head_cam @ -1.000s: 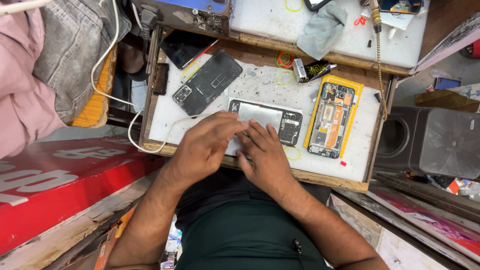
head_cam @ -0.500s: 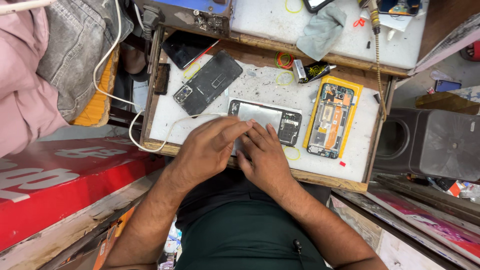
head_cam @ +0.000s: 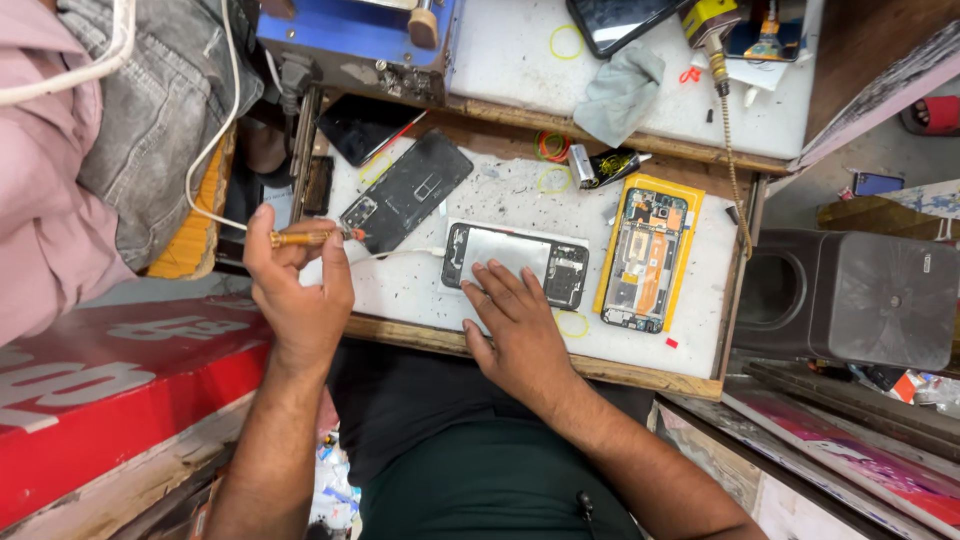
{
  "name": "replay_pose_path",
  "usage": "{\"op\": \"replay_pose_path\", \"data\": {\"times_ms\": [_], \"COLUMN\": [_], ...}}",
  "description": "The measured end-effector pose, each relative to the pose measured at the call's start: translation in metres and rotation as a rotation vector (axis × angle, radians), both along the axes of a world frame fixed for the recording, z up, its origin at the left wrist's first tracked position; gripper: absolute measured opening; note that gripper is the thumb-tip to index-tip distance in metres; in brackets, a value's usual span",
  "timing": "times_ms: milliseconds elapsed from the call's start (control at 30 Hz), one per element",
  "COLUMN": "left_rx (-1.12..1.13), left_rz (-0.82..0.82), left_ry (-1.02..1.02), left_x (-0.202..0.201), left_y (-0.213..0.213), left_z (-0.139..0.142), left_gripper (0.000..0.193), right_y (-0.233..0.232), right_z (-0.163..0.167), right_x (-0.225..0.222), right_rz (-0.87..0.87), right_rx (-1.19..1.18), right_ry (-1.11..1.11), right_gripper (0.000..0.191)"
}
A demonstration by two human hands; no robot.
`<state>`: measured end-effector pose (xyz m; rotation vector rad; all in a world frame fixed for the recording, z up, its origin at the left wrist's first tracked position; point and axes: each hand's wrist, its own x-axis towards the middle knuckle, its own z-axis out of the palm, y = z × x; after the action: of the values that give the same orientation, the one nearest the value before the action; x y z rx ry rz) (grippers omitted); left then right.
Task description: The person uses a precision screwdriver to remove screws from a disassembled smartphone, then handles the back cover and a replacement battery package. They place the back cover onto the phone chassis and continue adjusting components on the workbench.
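Note:
My left hand [head_cam: 295, 285] grips a small orange-handled screwdriver [head_cam: 312, 237] at the left edge of the white work mat [head_cam: 400, 290], its tip near a black phone back cover [head_cam: 405, 192]. My right hand [head_cam: 515, 330] rests flat with its fingers on the lower edge of an opened phone with a silver inner plate [head_cam: 515, 262], which lies in the middle of the mat. A second opened phone in a yellow frame [head_cam: 648, 250] lies to the right, apart from both hands.
A dark speaker box [head_cam: 850, 295] stands at the right. A grey cloth [head_cam: 620, 92], rubber bands and a black phone [head_cam: 620, 18] lie on the rear white board. A blue machine [head_cam: 360, 40] sits back left; clothes and a white cable [head_cam: 215, 140] hang left.
Both hands were together over the middle phone. My left hand has moved out to the left and now holds the screwdriver; my right hand stays on the phone.

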<state>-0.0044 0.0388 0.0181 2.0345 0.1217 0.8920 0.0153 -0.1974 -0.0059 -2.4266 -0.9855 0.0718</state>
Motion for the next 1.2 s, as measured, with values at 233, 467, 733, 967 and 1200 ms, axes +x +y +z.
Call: {"op": "replay_pose_path", "data": {"times_ms": [233,467,733,967,1200], "left_rx": [0.081,-0.069,-0.725,-0.77,-0.753], "left_rz": [0.002,0.019,-0.187,-0.166,-0.187], "left_ry": [0.027,0.045,0.105,0.1,0.119], "left_x": [0.014,0.006,0.008,0.006,0.007], "left_y": [0.006,0.001,-0.038,-0.037,-0.037], "left_z": [0.002,-0.003,-0.022,-0.026,-0.029], "left_gripper": [0.067,0.072,0.079,0.076,0.077], "right_y": [0.001,0.0,-0.002,-0.002,-0.002], "right_z": [-0.006,-0.007,-0.01,-0.01,-0.012], "right_x": [0.0,0.0,0.0,-0.001,0.0], "right_rz": [0.003,-0.001,0.001,-0.003,0.0], "right_rx": [-0.025,0.002,-0.002,-0.007,-0.005], "right_ry": [-0.014,-0.023,-0.019,-0.016,-0.013], "right_gripper": [0.048,0.048,0.048,0.049,0.048]}}
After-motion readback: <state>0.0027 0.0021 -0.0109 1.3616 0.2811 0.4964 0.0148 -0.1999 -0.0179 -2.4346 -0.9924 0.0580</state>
